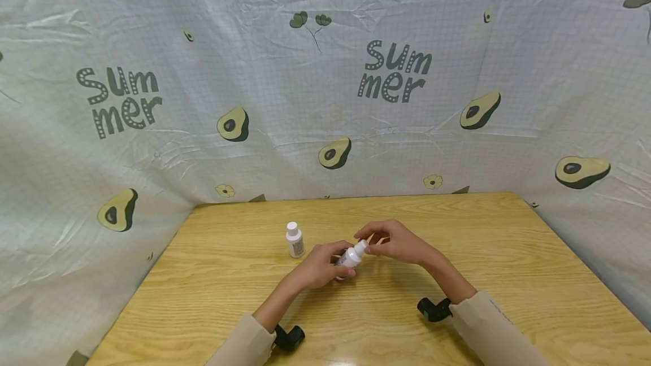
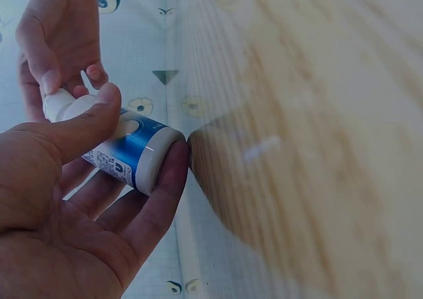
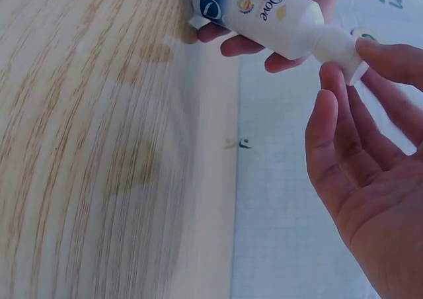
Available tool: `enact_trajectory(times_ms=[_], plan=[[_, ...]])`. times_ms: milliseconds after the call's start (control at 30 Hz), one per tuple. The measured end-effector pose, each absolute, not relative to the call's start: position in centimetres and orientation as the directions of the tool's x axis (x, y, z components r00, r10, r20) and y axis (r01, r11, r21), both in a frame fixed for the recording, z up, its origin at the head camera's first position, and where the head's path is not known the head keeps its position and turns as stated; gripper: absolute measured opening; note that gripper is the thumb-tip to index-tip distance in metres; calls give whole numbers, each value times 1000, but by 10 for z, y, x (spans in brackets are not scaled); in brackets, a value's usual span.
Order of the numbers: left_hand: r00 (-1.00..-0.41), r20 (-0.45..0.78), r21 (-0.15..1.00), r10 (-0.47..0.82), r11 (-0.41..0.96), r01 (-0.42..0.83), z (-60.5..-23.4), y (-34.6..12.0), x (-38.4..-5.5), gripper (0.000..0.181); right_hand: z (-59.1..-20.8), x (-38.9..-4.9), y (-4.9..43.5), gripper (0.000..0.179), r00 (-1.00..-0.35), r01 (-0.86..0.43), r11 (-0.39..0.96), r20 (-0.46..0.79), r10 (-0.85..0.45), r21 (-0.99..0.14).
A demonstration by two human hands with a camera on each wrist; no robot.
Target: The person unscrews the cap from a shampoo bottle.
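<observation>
Bottle (image 1: 351, 257): white, blue label, Dove print, held tilted over the middle of the desk (image 1: 213, 281), about midway between left and right edges, cap end up and toward the right edge. Can't tell if base touches the desk. Cap (image 3: 342, 53) is on; no gap seen between it and the bottle's neck.

Left hand (image 1: 317, 267) grasps bottle by the body, thumb across the side, a finger at the base. Right hand (image 1: 399, 242) pinches cap between thumb and fingertip, other fingers bent, nothing else in it.

Progress, as judged: bottle is in hand and cap is gripped; cap not off. Whether it's being turned, and which way, can't tell. Other bottle (image 1: 295, 242) stands upright with its top on, untouched by either hand, nearer the left edge and a bit nearer the far edge than the held one.

Beyond: sleeves (image 1: 244, 343), black wrist mounts (image 1: 434, 309), printed cloth (image 1: 280, 72) hanging behind the far edge and along both sides.
</observation>
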State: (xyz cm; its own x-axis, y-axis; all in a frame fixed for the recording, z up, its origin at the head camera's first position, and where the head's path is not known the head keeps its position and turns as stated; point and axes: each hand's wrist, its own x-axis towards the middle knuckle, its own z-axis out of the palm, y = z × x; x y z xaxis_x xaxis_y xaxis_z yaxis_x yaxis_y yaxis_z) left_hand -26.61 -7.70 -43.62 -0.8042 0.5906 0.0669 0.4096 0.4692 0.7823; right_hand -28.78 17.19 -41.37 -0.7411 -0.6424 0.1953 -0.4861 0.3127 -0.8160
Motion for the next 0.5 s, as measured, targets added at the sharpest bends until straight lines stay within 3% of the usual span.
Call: enact_trajectory(times_ms=[200,500], plan=[[-805,67,783,589,469,408,-437,-77,-266,38,-413,-287,171,23,-748,-483,306,205,-631,-821],[-803,71,777,591,472,417,-437,-77,-267,39,-412,-286,171,28,-741,-486,286,217,-635,-826]])
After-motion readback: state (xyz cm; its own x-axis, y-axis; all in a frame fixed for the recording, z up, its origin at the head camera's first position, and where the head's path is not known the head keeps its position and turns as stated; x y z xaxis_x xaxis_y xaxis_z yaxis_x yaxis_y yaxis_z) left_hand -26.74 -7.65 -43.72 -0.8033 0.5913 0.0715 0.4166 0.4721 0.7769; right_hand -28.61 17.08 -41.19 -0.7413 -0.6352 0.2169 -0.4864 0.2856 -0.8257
